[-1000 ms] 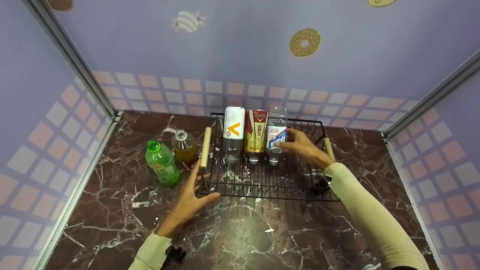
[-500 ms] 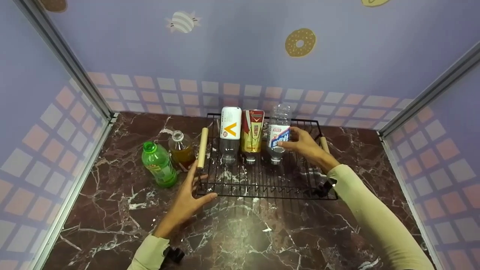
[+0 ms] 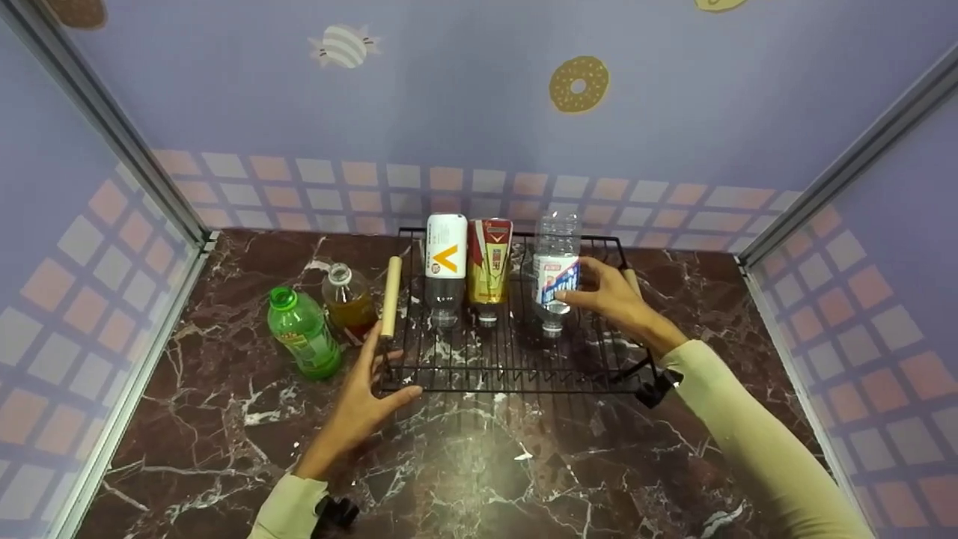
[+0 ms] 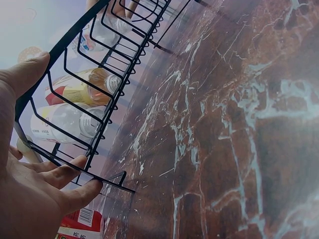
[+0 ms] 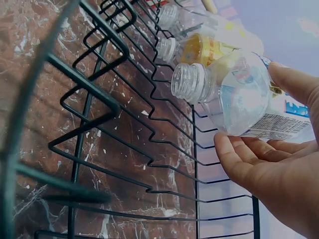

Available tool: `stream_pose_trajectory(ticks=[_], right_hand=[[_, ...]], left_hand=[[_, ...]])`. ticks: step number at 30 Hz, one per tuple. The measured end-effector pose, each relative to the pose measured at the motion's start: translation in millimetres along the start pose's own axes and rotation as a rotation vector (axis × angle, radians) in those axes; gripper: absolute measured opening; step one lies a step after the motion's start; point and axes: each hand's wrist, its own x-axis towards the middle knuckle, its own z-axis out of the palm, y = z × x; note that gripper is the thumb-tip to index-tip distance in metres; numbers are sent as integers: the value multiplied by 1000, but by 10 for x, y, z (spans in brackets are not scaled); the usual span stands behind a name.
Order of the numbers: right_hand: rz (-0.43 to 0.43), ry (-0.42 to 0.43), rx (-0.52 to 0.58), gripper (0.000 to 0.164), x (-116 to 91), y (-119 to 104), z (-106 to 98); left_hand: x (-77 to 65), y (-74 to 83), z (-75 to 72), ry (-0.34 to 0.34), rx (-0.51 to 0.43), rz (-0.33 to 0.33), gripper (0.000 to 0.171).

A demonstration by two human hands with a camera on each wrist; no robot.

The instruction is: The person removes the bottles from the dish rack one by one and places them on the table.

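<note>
My right hand (image 3: pixel 617 305) holds a clear plastic bottle (image 3: pixel 557 278) with a white, blue and red label, neck pointing down. In the right wrist view its uncapped neck (image 5: pixel 188 83) lies above the wires, with the thumb and fingers around the label. The left hand (image 3: pixel 352 419) grips the front left corner of a black wire dish rack (image 3: pixel 516 391); in the left wrist view its thumb (image 4: pixel 30 72) is over the rim and its fingertips are at the lower wires. A white-labelled bottle (image 3: pixel 447 258) and a red-and-gold-labelled bottle (image 3: pixel 490 262) stand neck-down in the rack.
Left of the rack, a green bottle (image 3: pixel 305 333) and a clear bottle with amber liquid (image 3: pixel 349 299) stand upright on the dark marbled surface (image 3: pixel 449 479). A wooden handle (image 3: pixel 390 298) tops the rack's left side. Patterned walls (image 3: pixel 449 90) enclose the back and sides.
My right hand has shifted the clear bottle rightward, widening the gap from the red-and-gold bottle. The left hand keeps its grip on the rack. The head view has turned slightly right.
</note>
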Motion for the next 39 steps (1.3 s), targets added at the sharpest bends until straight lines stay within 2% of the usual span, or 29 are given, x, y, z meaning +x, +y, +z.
stream_pose_trajectory(ticks=[5, 14, 20, 28, 35, 39], right_hand=[[-14, 26, -43, 91, -122, -29, -35], [-55, -10, 90, 78, -305, -60, -32], [-56, 13, 112, 81, -436, -82, -20], [-112, 1, 143, 80, -588, -138, 12], [-109, 12, 87, 84, -727, -172, 57], [-132, 6, 74, 80, -776, -208, 82]], left_hand=[[-3, 1, -4, -4, 7, 16, 120], [-3, 11, -7, -3, 14, 36, 118], [8, 15, -2, -3, -2, 40, 118], [8, 19, 1, -10, -11, 36, 118], [6, 31, 2, -11, -20, 36, 119], [9, 31, -3, -14, -19, 35, 118]])
